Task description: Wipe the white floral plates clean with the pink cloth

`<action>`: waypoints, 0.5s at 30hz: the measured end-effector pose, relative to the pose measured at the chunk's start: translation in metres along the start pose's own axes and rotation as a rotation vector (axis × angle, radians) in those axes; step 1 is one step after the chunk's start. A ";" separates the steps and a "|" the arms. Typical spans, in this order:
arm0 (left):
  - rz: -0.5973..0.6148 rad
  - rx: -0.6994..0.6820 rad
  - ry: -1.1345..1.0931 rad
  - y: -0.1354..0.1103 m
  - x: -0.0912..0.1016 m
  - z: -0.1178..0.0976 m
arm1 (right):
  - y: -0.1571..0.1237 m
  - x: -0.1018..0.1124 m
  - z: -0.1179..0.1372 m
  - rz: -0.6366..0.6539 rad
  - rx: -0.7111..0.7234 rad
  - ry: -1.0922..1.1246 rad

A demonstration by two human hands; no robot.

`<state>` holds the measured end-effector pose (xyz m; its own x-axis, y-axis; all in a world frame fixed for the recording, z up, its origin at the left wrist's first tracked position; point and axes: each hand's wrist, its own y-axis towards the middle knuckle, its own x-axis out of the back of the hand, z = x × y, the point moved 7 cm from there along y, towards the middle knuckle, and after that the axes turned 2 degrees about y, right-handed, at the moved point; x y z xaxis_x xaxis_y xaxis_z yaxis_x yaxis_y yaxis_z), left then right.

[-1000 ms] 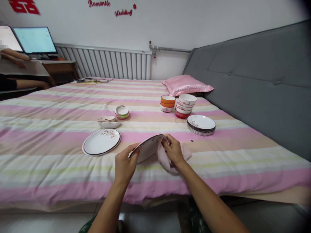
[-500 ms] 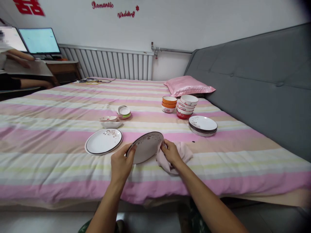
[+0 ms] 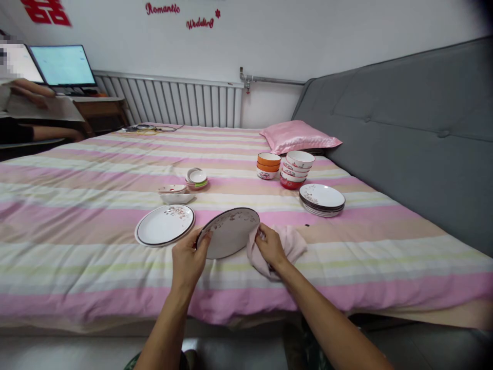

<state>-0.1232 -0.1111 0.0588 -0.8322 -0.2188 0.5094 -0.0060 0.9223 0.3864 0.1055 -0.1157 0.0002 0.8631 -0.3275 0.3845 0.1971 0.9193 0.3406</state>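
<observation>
My left hand [image 3: 187, 260] grips the near left rim of a white plate with a dark edge and flower print [image 3: 230, 232], held tilted just above the striped bed. My right hand [image 3: 269, 246] is closed on a pale pink cloth [image 3: 287, 245] and presses it against the plate's right rim. Another plate of the same kind [image 3: 165, 224] lies flat on the bedspread just left of the held one.
A stack of plates [image 3: 322, 199] sits to the right, with stacked bowls [image 3: 296, 168] and orange bowls [image 3: 268, 164] behind it. Small dishes [image 3: 175, 193] and saucers [image 3: 196, 178] lie mid-bed. A pink pillow [image 3: 298, 135], grey headboard [image 3: 404, 128] and another person's arm at a desk [image 3: 26, 92] are around.
The held plate has tipped from near edge-on to show its face and shifted slightly left. Both hands moved a little left with it.
</observation>
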 end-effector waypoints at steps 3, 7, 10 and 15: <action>0.039 -0.006 -0.021 0.000 -0.005 0.002 | 0.001 0.015 0.014 -0.083 0.066 -0.028; 0.118 -0.020 -0.003 -0.004 -0.020 0.002 | 0.002 0.043 0.044 -0.234 0.287 -0.128; 0.218 -0.049 0.121 -0.013 -0.037 -0.002 | 0.000 0.059 0.064 -0.291 0.460 -0.217; 0.331 -0.090 0.328 -0.025 -0.057 -0.012 | -0.005 0.065 0.079 -0.286 0.609 -0.408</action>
<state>-0.0688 -0.1252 0.0291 -0.5624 -0.0200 0.8266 0.2900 0.9315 0.2198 0.1236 -0.1585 0.0907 0.5549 -0.6963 0.4552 -0.0050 0.5444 0.8388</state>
